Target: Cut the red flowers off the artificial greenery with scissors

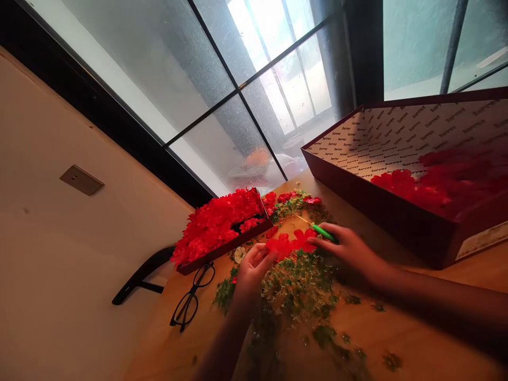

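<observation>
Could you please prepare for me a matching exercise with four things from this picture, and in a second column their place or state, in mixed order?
Things:
1. Green-handled tool
2. Eyeglasses
3. Rectangular plate
4. Large box

Places or states:
A. Fixed to the wall
B. Held in the right hand
C. Printed with repeated lettering inside
D. Lying on the table beside the small box of red petals

Right pairs: 1-B, 2-D, 3-A, 4-C

Large box (pixel 373 203) blocks right, small box (pixel 228 248) left; gap beyond hands (pixel 254 263).
</observation>
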Demonstrator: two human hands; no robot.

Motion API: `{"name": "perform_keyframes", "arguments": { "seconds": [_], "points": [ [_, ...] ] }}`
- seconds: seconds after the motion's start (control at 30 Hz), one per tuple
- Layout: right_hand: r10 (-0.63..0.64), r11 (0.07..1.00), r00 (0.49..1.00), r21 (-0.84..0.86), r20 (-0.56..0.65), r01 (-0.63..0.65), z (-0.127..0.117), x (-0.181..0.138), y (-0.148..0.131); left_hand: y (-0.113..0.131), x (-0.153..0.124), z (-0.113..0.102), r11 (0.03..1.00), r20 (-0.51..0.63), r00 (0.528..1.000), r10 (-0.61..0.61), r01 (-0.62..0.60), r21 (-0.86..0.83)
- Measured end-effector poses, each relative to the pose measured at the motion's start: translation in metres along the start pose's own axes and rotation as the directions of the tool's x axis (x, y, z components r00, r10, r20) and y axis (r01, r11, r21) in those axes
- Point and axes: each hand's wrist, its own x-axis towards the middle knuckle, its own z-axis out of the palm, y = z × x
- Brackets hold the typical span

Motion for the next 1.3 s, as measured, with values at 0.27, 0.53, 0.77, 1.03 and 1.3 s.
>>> {"name": "perform_keyframes", "arguments": {
  "seconds": [0.27,0.53,0.77,1.03,1.3],
  "points": [
    [-0.136,0.960,0.991,-0.249,-0.012,0.129,-0.011,0.001,-0.003,0.003,0.005,-0.008,0.952,0.089,0.992,-0.090,0.112,-0.285],
    [-0.352,0.876,0.880,-0.221,0.318,0.430,-0.014,-0.012,-0.009,0.005,0.003,-0.013,0.954,0.182,0.982,-0.049,0.099,-0.281],
    [-0.331,0.895,0.885,-0.188,0.329,0.405,-0.011,-0.014,-0.008,0.003,0.002,-0.013,0.960,0.226,0.974,-0.037,0.097,-0.262],
    [-0.322,0.905,0.878,-0.159,0.354,0.395,-0.010,-0.014,-0.009,0.002,0.002,-0.010,0.924,0.242,0.966,-0.090,0.172,-0.343],
    [-0.319,0.902,0.874,-0.164,0.368,0.398,-0.011,-0.013,-0.005,0.007,0.000,-0.009,0.934,0.238,0.965,-0.112,0.184,-0.305]
  ]
}}
